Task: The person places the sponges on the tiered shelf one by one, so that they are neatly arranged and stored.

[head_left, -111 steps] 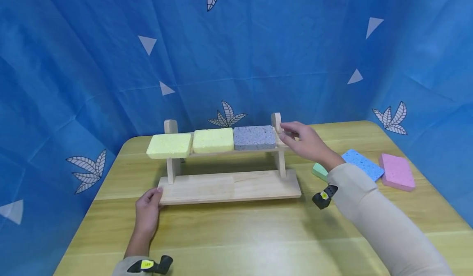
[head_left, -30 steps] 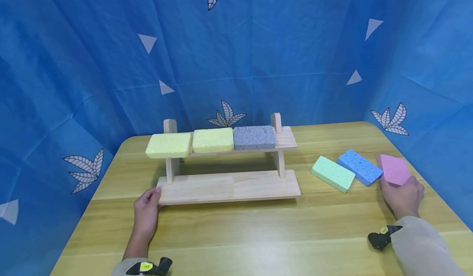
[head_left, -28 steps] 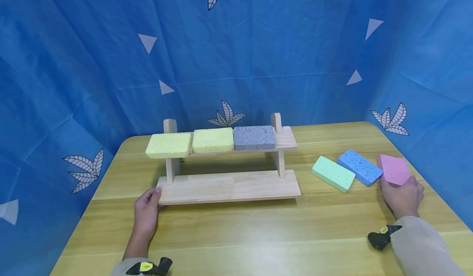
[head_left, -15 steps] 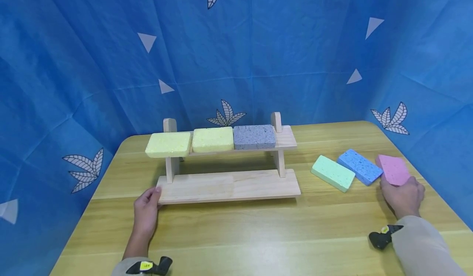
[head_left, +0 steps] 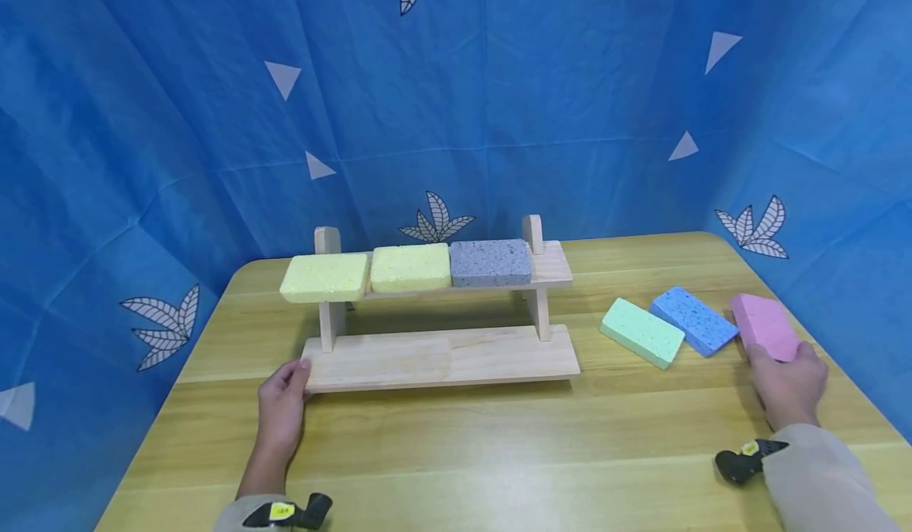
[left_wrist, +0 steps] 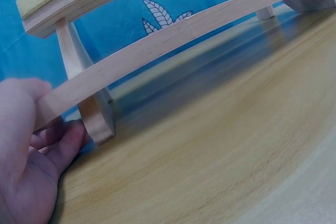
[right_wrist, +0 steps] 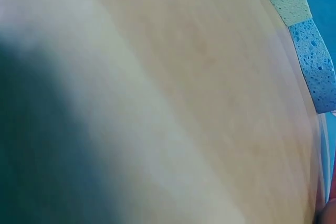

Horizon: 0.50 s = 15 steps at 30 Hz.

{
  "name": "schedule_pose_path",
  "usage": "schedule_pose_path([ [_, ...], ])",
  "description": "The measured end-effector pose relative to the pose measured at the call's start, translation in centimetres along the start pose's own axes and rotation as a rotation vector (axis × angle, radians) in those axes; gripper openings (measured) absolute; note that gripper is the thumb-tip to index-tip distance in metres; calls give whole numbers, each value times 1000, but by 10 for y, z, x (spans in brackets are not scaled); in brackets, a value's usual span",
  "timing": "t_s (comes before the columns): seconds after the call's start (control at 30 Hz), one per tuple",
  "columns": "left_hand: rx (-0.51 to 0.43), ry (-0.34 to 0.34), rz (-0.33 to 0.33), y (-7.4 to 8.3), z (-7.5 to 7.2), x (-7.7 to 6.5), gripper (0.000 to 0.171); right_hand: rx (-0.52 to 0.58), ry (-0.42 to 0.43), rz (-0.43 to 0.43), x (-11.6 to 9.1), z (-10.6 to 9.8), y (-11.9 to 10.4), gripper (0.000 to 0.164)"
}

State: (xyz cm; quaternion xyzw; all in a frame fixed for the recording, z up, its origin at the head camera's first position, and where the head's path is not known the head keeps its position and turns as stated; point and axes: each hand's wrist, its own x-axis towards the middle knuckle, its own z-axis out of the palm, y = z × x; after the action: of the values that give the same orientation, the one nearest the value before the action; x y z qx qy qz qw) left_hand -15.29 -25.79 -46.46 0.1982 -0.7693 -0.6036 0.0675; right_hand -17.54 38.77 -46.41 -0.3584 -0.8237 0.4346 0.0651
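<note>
My left hand point(head_left: 281, 409) grips the left end of a two-tier wooden shelf point(head_left: 442, 359) by its lower board. In the left wrist view the thumb lies over the board point(left_wrist: 126, 61) and the curled fingers are beneath it. At the right of the table, my right hand point(head_left: 791, 385) holds the near end of a pink sponge point(head_left: 766, 324) between thumb and fingers. Two pale yellow sponges point(head_left: 411, 268) and a speckled grey-purple sponge point(head_left: 490, 263) lie in a row on the upper tier. The leftmost yellow one overhangs the shelf's end.
A mint green sponge point(head_left: 643, 332) and a blue sponge point(head_left: 693, 321) lie side by side between the shelf and the pink one. The wooden table point(head_left: 499, 453) backs onto a blue patterned curtain point(head_left: 570, 104), which also hangs along both sides.
My right hand has left the upper tier's right end and taken hold of the pink sponge. Over the last half second both have shifted slightly right. The left hand keeps its place.
</note>
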Motion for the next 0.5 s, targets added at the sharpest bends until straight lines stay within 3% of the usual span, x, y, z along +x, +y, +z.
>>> schedule_pose_path([
  [0.23, -5, 6, 11, 1, 0, 0, 51, 86, -26, 34, -5, -3, 3, 79],
  [0.5, 9, 3, -1, 1, 1, 0, 54, 159, -9, -26, -16, -4, 4, 73],
])
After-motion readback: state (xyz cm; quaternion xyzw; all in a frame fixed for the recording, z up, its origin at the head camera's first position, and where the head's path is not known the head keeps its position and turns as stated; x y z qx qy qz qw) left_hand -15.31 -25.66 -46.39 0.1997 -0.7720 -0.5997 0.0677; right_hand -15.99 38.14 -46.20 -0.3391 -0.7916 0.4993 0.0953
